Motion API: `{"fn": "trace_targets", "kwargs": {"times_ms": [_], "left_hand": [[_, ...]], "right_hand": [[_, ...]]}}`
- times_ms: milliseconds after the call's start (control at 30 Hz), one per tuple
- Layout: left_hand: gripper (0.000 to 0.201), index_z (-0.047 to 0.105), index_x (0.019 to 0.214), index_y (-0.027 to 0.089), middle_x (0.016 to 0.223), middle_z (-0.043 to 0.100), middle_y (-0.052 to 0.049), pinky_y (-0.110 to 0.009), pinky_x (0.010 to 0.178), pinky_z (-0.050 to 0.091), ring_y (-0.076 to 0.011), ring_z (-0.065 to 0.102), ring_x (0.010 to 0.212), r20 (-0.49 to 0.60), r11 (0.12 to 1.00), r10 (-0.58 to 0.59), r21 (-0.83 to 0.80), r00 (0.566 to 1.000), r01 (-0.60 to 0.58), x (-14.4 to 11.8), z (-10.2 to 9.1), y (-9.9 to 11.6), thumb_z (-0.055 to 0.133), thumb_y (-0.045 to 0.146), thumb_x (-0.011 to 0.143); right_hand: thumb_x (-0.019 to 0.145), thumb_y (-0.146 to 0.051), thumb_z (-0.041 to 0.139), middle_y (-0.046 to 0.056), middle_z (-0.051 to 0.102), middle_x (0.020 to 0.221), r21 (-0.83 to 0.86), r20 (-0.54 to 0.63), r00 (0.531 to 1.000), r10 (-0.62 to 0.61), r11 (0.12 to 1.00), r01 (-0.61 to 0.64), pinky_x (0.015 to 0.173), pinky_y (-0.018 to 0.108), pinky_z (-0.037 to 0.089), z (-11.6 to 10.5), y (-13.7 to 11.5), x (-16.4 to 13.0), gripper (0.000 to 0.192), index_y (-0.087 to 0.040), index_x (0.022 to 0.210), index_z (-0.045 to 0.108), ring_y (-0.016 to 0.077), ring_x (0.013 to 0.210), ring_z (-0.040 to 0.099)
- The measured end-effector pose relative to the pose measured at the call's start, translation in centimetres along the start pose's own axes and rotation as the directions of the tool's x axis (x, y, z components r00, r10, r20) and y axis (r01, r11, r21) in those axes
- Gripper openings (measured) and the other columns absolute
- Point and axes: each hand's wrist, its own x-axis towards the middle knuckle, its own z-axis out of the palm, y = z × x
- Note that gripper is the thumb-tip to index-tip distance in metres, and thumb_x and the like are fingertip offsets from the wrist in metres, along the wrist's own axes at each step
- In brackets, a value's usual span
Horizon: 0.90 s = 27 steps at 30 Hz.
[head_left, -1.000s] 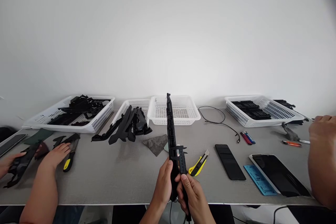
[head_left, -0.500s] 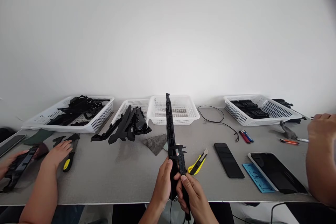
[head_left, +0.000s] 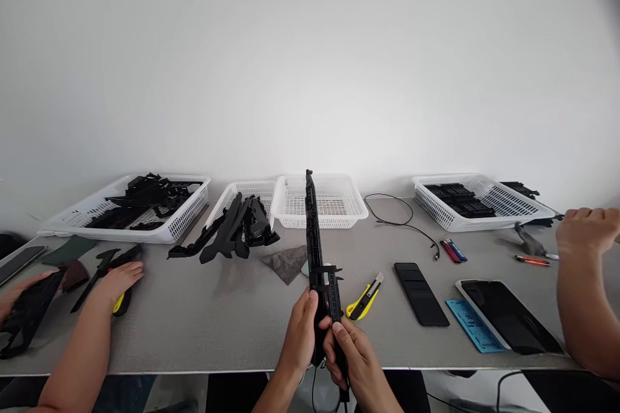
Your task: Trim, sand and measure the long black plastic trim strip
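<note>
My left hand (head_left: pixel 299 324) is closed around the lower part of a long, narrow black plastic part (head_left: pixel 314 232), which I hold upright in front of me. In my right hand (head_left: pixel 352 350) is a black caliper (head_left: pixel 334 297), gripped by its beam with the thumb on top. The caliper's jaws lie across the plastic part just above my left thumb; whether they touch it on both sides I cannot make out. A yellow utility knife (head_left: pixel 365 297) lies on the table just right of the caliper. Behind the part rests a grey cloth (head_left: pixel 287 264).
White baskets (head_left: pixel 361 211) line the wall, several with black parts. Right on the table are a cable (head_left: pixel 411 224), markers (head_left: pixel 453 250), a phone (head_left: pixel 421 294) and a tablet (head_left: pixel 508 316). Co-workers' arms (head_left: pixel 80 352) reach in from both sides.
My hands, the plastic part and the caliper have barely moved. At the left, a co-worker's hand has shifted over a knife, and the black part in their other hand has turned.
</note>
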Motion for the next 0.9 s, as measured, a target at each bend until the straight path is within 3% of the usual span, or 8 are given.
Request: {"fn": "trace_targets", "kwargs": {"times_ms": [300, 900], "left_hand": [[0.065, 0.068, 0.098, 0.021, 0.093, 0.068, -0.006, -0.036, 0.091, 0.051, -0.0256, 0.061, 0.093, 0.003, 1.000, 0.002, 0.010, 1.000, -0.002, 0.13, -0.20, -0.48, 0.046, 0.082, 0.100], [0.076, 0.074, 0.109, 0.017, 0.100, 0.073, -0.010, -0.038, 0.097, 0.053, -0.0284, 0.066, 0.100, 0.022, 1.000, 0.001, -0.025, 1.000, 0.000, 0.30, -0.36, -0.27, 0.047, 0.087, 0.098]], "right_hand": [[0.086, -0.089, 0.070, -0.005, 0.057, 0.066, -0.036, 0.001, 1.000, 0.015, 0.999, -0.015, 0.040, 0.019, 0.033, 0.08, -0.47, 0.14, 0.070, -0.020, 0.096, 0.061, 0.0068, 0.044, 0.043], [0.096, -0.081, 0.066, -0.004, 0.061, 0.070, -0.058, 0.014, 1.000, 0.007, 0.998, -0.006, 0.042, 0.020, 0.036, -0.49, 0.30, 0.35, 0.061, -0.020, 0.103, 0.063, 0.0080, 0.047, 0.047]]}}
